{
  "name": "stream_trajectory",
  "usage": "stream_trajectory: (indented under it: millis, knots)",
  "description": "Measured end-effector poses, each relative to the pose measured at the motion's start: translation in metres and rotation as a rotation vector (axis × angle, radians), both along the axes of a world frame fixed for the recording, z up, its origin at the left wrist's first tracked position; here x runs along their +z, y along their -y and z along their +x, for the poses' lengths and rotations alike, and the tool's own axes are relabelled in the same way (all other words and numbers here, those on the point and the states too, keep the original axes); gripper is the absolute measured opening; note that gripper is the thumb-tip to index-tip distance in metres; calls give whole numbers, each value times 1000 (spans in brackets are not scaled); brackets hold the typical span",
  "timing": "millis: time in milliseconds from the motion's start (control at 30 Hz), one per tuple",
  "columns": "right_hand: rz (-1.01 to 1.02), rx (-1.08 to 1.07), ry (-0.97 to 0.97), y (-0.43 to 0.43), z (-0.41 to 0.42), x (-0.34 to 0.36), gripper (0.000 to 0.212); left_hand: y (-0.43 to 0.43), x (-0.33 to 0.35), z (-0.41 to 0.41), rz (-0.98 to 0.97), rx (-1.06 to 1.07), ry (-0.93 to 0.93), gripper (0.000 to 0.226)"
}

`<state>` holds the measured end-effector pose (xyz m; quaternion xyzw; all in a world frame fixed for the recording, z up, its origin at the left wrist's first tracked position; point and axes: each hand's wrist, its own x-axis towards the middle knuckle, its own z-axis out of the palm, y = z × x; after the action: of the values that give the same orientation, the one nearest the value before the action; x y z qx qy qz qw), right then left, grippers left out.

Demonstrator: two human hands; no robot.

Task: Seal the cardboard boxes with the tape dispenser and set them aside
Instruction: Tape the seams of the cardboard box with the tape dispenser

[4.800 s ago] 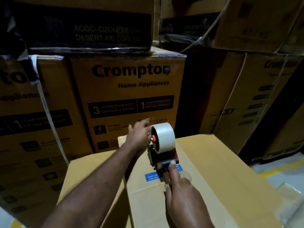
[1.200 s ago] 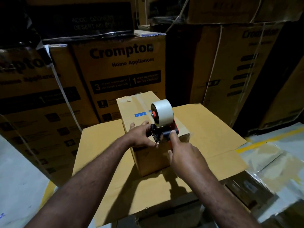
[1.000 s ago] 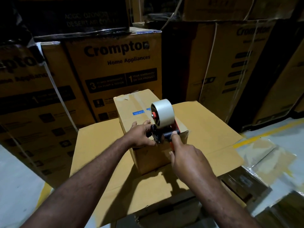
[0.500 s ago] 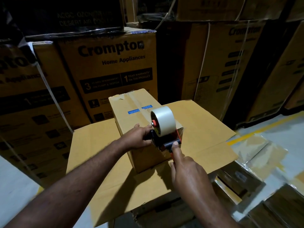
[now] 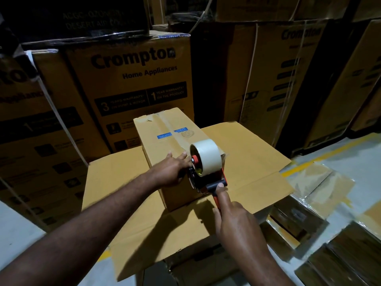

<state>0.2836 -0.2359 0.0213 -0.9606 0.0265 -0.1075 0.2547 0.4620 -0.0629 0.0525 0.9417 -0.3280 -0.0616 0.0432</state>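
Pressing left hand (image 5: pixel 171 172) flat, fingers straight, on near top edge of cardboard box (image 5: pixel 162 139). Gripping handle of tape dispenser (image 5: pixel 205 168) in right hand (image 5: pixel 237 223), thumb on top, roll at that same edge. Resting on flat cardboard sheet (image 5: pixel 257 162), bare margin right and front; hemmed behind by stacked cartons (image 5: pixel 134 79).

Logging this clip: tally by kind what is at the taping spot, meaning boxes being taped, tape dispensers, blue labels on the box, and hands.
small cardboard box: 1
tape dispenser: 1
blue labels on the box top: 2
hands: 2, the left hand on the box and the right hand on the dispenser handle
Total: 6
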Motion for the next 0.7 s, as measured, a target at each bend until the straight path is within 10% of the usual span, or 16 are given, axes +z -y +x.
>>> stream_trajectory:
  millis: [333,700]
  knots:
    - [-73,-26,-13,-2,2,-15,64,-1,18,2,-402,141,-476,45]
    - [-26,-53,-70,-3,-10,-33,65,4,-13,13,-120,-23,-219,37]
